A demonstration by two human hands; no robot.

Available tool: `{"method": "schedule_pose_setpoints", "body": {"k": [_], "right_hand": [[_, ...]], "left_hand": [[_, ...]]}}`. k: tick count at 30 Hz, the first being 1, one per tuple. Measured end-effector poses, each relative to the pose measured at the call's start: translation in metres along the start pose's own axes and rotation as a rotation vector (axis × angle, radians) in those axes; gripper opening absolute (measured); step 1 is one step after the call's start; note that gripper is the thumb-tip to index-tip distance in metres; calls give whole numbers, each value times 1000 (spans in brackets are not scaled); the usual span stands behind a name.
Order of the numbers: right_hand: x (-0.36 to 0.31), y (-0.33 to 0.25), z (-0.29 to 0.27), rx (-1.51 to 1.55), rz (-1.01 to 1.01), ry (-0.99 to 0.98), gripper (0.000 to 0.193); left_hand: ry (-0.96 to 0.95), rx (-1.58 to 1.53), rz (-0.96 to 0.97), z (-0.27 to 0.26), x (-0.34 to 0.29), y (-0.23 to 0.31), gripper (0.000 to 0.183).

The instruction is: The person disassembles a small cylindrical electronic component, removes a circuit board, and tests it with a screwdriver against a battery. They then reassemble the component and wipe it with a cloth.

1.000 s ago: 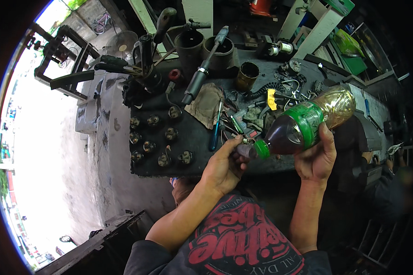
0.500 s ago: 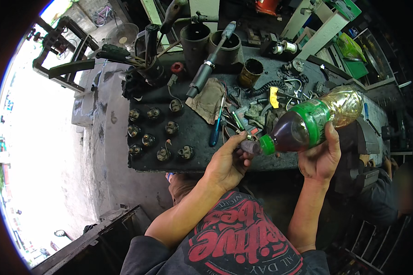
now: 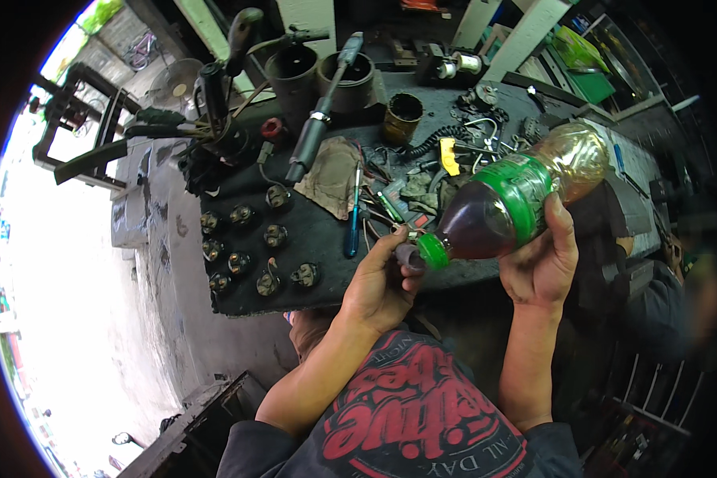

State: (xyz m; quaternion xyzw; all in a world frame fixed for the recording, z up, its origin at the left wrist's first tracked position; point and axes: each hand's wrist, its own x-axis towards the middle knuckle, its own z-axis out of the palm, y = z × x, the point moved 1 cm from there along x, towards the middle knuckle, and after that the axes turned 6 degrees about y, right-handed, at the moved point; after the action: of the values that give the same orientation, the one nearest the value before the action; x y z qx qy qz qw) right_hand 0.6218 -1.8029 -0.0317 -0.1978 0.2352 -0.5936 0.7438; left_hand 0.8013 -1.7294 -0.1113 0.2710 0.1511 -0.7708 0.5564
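Note:
My right hand (image 3: 540, 267) grips a clear plastic bottle (image 3: 468, 221) from below. It has a green label, a green cap (image 3: 433, 251) and dark reddish liquid, and it lies tilted with the cap end low and toward the left. My left hand (image 3: 374, 287) is closed around a small greyish round piece (image 3: 409, 256) held right at the cap. Its far fingers are partly hidden, and I cannot tell whether liquid flows. On the bench to the left stand several small dark round parts (image 3: 304, 274) with metal terminals on top.
On the dark bench (image 3: 331, 296) are a blue screwdriver (image 3: 353, 231), a brown cloth (image 3: 327, 177), a soldering iron with a thick grey barrel (image 3: 309, 145), a rusty can (image 3: 403, 118) and scattered tools. Metal pots (image 3: 293, 80) stand behind. Another person's dark sleeve (image 3: 661, 319) shows at right.
The bench and its things have shifted left in the picture. Both hands and the bottle sit slightly farther left, the bottle's base end a little higher; both grips stay the same.

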Motion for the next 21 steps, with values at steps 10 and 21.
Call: {"method": "schedule_pose_setpoints", "body": {"k": [10, 21], "right_hand": [[6, -8, 1, 83, 98, 190, 45], [130, -141, -99, -530, 214, 319, 42]], "left_hand": [[17, 12, -33, -1, 5, -2, 26], [218, 299, 306, -17, 13, 7, 14]]}}
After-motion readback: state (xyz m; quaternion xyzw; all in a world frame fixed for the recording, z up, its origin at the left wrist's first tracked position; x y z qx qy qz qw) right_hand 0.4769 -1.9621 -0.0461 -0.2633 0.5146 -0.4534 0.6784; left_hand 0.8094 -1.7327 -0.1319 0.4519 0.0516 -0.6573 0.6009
